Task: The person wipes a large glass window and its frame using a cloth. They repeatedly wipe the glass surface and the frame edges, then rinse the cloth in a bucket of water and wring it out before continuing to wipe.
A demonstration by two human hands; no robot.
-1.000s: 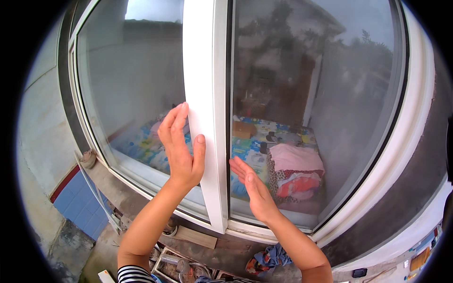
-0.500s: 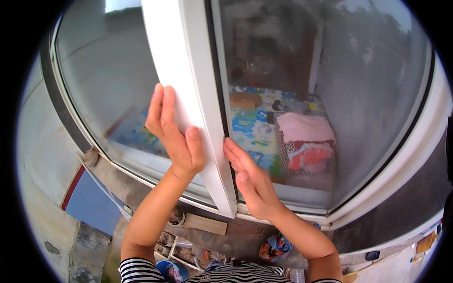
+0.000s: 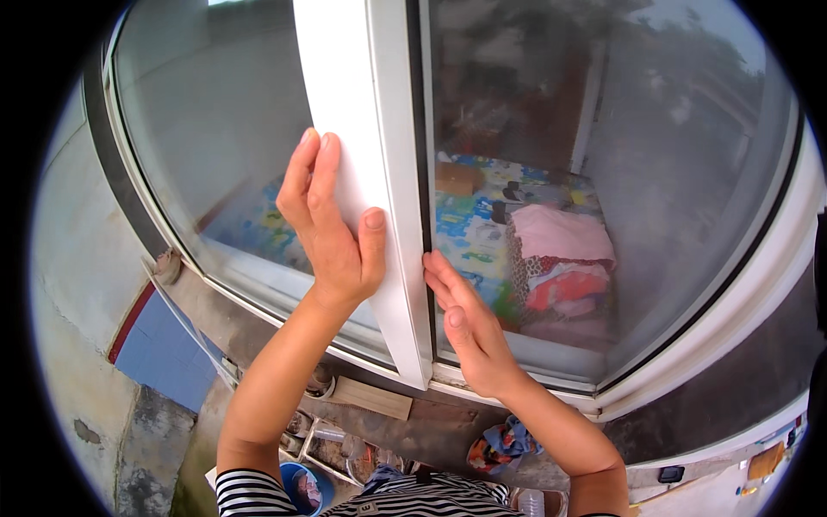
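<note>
In front of me stands a large window with a white vertical frame (image 3: 357, 103) between two glass panes. My left hand (image 3: 334, 246) is open, its fingers stretched upward along the left side of that frame, palm edge against the white surface. Lower down, my right hand (image 3: 474, 336) is open too; its fingertips touch the dark seal (image 3: 422, 146) where the frame meets the right pane (image 3: 680, 198). Neither hand holds anything. Fogged or reflective, the left pane (image 3: 207, 138) lies beyond my left hand.
Through the glass show a patterned bed (image 3: 469, 228) and folded pink clothes (image 3: 564, 237). Below the sill are a wooden board (image 3: 372, 398), a blue bucket (image 3: 320, 500), a crate with plastic bottles (image 3: 327, 457) and a colourful cloth bundle (image 3: 500, 448).
The view has shifted a little, so the frame sits farther right in the picture. Both hands keep much the same places on the frame, still open.
</note>
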